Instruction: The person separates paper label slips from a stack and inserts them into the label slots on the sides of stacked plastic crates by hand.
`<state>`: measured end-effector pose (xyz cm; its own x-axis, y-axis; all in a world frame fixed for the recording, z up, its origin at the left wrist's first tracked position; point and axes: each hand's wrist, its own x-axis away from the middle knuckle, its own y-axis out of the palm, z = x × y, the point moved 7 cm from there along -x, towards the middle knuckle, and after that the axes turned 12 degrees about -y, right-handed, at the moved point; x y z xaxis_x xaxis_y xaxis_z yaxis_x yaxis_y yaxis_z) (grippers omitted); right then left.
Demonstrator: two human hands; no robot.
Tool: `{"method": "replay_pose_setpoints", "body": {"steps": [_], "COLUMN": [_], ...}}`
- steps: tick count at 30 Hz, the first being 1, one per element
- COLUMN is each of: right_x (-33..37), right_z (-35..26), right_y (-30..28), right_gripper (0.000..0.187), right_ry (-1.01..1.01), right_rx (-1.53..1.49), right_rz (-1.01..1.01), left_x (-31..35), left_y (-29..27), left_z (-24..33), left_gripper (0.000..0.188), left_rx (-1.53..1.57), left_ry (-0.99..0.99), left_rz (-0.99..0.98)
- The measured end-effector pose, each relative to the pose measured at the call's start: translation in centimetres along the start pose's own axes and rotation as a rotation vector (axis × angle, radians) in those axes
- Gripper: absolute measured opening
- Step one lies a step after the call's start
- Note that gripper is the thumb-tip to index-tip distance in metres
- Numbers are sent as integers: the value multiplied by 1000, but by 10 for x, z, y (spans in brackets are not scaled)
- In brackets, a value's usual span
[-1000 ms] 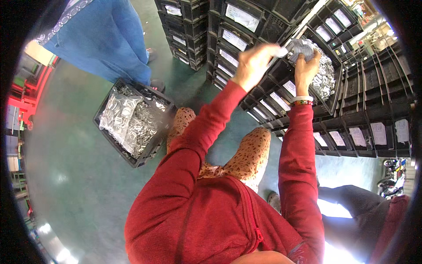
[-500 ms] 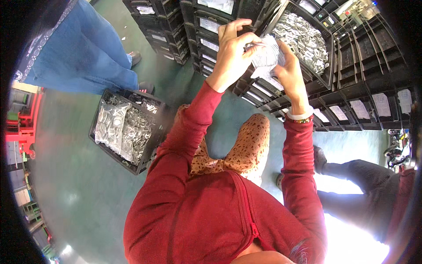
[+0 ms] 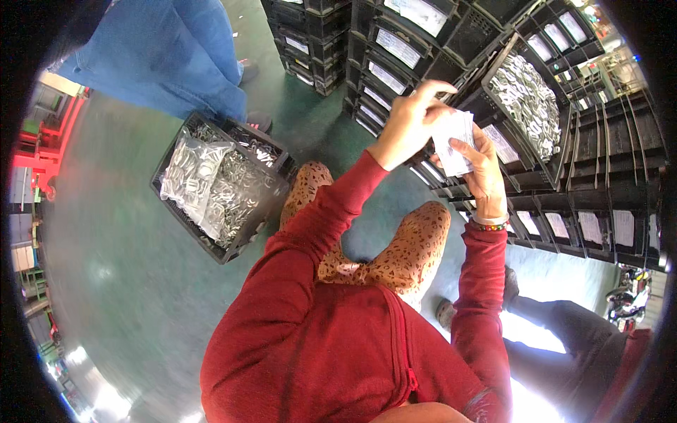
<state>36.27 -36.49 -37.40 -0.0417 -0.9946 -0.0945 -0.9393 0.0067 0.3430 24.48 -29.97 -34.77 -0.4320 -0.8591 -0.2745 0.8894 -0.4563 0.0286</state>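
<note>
A small stack of white paper slips (image 3: 455, 144) is held up in front of the dark crates. My right hand (image 3: 484, 169) grips the slips from the right, its thumb lying across their face. At their upper left edge, my left hand (image 3: 412, 121) pinches the paper with its forefinger raised and bent above. The left fingertips are partly hidden behind the hand. Just right of the hands, a black crate of silvery metal pieces (image 3: 527, 99) tops a stack.
Stacked black crates (image 3: 395, 49) with white labels rise ahead and to the right. On the floor at left, a black crate (image 3: 156, 185) holds metal pieces and a clear plastic bag (image 3: 194, 176). A person in blue jeans (image 3: 159, 56) stands far left; another in dark trousers (image 3: 564, 331) is at right.
The view has swung left, so the scene sits further right and lower. My hands still hold the slips, which are now turned more upright and face me flat.
</note>
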Motion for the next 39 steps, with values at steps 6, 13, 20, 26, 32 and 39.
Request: {"method": "replay_pose_setpoints", "body": {"steps": [6,13,20,26,32,39], "right_x": [-8,-34,-32,-48,-53,-56], "right_z": [-75,-139,-107,-140,-142,-149], "right_y": [-22,-104,-45,50,68,126], "right_gripper": [39,28,37,41,30,29], "right_ry": [-112,-313,-206,-310,-314,-234], "right_rx": [194,294,238,452,426,513], "right_rz": [193,357,299,64,59,-183], "left_x": [-71,-97,-108,-113,-98,-101], "left_y": [-100,-85,-115,-114,-91,-94], "left_z": [-94,-115,-138,-143,-135,-134], "left_gripper": [35,24,13,8,25,15], "left_rx": [-44,-333,6,-215,-350,-467], "left_ry": [-42,159,20,122,348,8], "left_rz": [573,884,908,874,1009,1084]}}
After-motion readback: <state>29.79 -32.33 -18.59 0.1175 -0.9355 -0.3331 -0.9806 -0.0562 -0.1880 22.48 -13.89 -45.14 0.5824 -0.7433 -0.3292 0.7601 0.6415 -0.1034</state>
